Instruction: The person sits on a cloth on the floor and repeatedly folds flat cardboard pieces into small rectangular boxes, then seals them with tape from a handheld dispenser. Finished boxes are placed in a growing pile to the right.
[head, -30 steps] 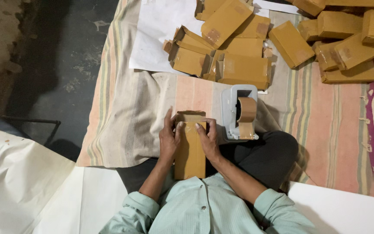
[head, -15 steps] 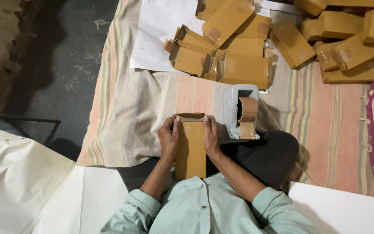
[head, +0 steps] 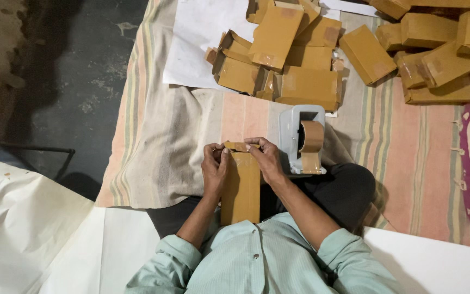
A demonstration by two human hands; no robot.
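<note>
Hands [head: 215, 165] [head: 267, 158] pinch brown box's [head: 240, 188] top flap.

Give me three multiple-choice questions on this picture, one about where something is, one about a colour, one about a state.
1. Where is the tape dispenser?
A. Beside the right hand
B. On the dark floor
C. On top of the box pile

2. What colour is the shirt?
A. Red
B. Pale green
C. Black

3. How is the long box held?
A. Lying untouched
B. By one hand only
C. Between both hands, left hand included

Answers: 1 A, it stands just past that hand; 2 B, sleeves and collar are pale green; 3 C, fingers of both pinch its far end.
</note>
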